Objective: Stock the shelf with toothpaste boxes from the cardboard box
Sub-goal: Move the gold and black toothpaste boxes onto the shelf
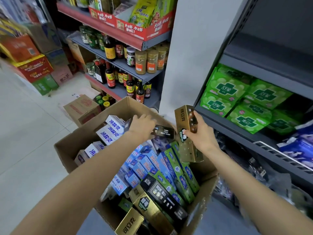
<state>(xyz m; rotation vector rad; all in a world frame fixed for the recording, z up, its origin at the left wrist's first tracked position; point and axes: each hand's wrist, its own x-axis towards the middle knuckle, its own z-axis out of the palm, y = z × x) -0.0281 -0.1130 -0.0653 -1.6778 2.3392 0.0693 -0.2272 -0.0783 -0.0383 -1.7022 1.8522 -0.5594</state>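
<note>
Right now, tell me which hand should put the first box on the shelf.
The right hand. It already grips the gold toothpaste box, lifted clear of the cardboard box beside the grey shelf. The left hand, gripping a black toothpaste box, sits farther from that shelf.

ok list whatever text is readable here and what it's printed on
"可立克" on the gold toothpaste box at the near end of the cardboard box.
"冷酸灵" on the white toothpaste boxes.
"大龙虾,小龙虾" on the red display tray.
Bottle labels, price tags and green packs: too small or blurred.
</note>
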